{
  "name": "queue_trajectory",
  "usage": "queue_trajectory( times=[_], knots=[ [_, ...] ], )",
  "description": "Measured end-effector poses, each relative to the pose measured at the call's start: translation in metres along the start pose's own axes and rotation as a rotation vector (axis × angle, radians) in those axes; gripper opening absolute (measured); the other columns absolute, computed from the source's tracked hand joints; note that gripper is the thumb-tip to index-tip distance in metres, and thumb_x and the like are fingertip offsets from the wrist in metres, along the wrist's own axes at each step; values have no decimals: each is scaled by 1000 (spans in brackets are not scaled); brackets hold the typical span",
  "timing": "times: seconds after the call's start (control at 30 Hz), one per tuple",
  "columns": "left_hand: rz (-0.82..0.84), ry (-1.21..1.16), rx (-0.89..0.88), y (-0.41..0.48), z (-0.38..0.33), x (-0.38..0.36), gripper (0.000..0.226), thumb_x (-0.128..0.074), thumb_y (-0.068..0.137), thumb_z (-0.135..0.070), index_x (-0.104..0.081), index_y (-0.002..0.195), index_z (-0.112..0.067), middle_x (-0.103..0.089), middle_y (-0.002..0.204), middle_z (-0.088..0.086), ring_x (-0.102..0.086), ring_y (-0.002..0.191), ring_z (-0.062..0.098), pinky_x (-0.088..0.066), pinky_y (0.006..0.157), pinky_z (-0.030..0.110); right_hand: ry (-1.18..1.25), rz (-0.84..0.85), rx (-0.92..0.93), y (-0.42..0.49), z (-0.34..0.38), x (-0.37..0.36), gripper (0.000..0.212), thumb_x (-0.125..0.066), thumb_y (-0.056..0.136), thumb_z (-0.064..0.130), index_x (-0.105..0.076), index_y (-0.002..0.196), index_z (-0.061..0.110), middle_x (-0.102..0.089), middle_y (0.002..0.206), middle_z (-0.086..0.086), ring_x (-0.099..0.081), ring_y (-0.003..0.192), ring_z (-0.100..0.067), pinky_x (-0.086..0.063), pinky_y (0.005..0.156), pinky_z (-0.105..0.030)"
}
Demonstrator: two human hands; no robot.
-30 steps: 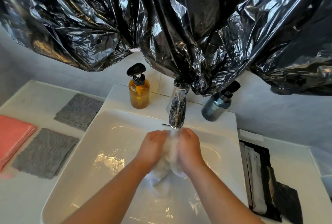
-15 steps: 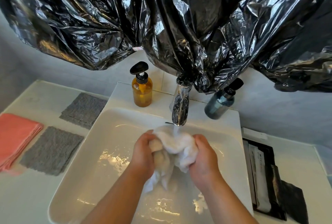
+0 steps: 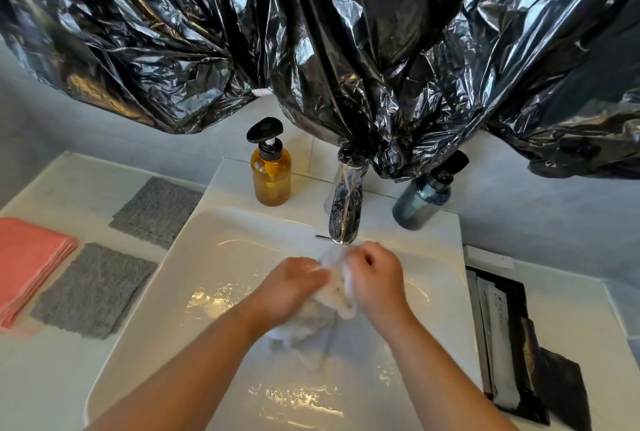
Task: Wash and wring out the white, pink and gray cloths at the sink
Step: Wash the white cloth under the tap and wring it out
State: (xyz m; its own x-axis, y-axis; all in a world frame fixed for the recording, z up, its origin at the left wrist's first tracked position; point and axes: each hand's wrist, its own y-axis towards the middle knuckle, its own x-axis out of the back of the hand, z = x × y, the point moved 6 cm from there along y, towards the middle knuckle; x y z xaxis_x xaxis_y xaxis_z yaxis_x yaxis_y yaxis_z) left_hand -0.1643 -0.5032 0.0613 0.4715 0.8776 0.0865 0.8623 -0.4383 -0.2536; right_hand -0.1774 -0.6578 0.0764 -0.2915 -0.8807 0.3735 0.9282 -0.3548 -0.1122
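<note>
Head view looks down on the sink (image 3: 194,257), where I hold the white cloth (image 3: 334,295) bunched between both hands just under the faucet (image 3: 344,212), near the sink's back edge. My left hand (image 3: 294,283) grips the cloth's left side with curled fingers. My right hand (image 3: 375,278) curls round its right side, knuckles up. A loose tail of the cloth hangs below my hands toward the basin floor. I cannot tell through the blur whether water is running.

To do this step well, I judge that I should rub the 2 gripped parts against each other under the spout. Then I should shift my grip along the fabric so the hanging tail gets worked too. For wringing, I would gather the whole cloth into 1 roll, twist my hands in opposite directions, and work low over the basin's middle so nothing spills past the front edge.

The pink cloth (image 3: 31,264) lies folded at the countertop's left edge. 1 gray cloth (image 3: 157,211) lies flat by the sink's back-left corner, another just beside the pink one, neither yet washed by my judgement.
</note>
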Motion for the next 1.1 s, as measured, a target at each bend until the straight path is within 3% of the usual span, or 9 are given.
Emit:
queue_trajectory(
  times=[0.2,0.37,0.43,0.53,0.63,0.73,0.87,0.97,1.1],
  knots=[
    [-219,940,-163,-6,-12,58,57,-45,69,-80,-53,77,-24,-55,73,-7,-54,71,18,-39,65,34,-295,170,200,15,-6,31,21,-68,92,31,-62,81,14,-58,81,3,-54,73,-7,-46,68,-20],
    [136,1338,146,-10,20,39,53,-50,88,-72,-61,107,-24,-59,112,-3,-59,106,21,-41,82,32,-891,415,195,-9,-62,5,29,-51,92,43,-67,107,24,-58,115,2,-55,111,-27,-43,95,-34],
    [90,1380,161,-14,23,37,56,-51,89,-70,-57,121,-24,-55,125,-1,-54,116,21,-44,92,34,-1008,449,162,-24,-80,1,59,-46,86,64,-57,130,27,-49,139,4,-44,126,-29,-35,105,-36],
    [54,1481,-41,-11,25,25,89,-53,86,-70,-26,155,-22,-26,161,5,-26,146,29,-22,119,42,-1024,521,59,-40,-100,-5,98,-52,79,75,-22,158,25,-6,168,-3,-10,153,-31,-14,123,-42],
    [262,1456,-21,-9,41,15,112,-49,81,-79,0,161,-19,-1,169,2,2,156,22,8,124,48,-917,459,72,-40,-92,-8,51,-57,85,45,-49,131,25,-42,153,-9,-37,143,-30,-32,113,-36],
    [308,1366,49,-7,52,20,125,-48,71,-89,-3,161,-16,-18,167,3,-11,155,18,7,125,45,-486,292,-38,-34,-66,1,23,-63,86,13,-46,87,28,-61,86,5,-59,83,-19,-45,69,-26],
    [245,1149,30,-15,44,12,104,-57,73,-81,-30,155,-23,-50,149,-2,-44,138,15,-16,123,37,38,89,-156,-31,-36,11,24,-67,71,16,-54,91,18,-58,79,2,-51,67,-3,-40,59,-16],
    [-152,310,101,-12,30,28,29,-62,77,-23,-71,103,-16,-74,100,6,-66,90,20,-52,78,30,244,76,-208,-32,-29,14,44,-60,55,16,-62,98,24,-65,90,4,-60,81,-14,-47,70,-24],
    [-384,-556,183,-9,17,19,22,-46,93,-9,-65,81,-5,-68,67,11,-67,67,26,-54,58,28,145,90,-180,-40,-35,7,33,-54,55,25,-67,84,30,-68,80,11,-62,83,-20,-54,74,-32]
  ],
)
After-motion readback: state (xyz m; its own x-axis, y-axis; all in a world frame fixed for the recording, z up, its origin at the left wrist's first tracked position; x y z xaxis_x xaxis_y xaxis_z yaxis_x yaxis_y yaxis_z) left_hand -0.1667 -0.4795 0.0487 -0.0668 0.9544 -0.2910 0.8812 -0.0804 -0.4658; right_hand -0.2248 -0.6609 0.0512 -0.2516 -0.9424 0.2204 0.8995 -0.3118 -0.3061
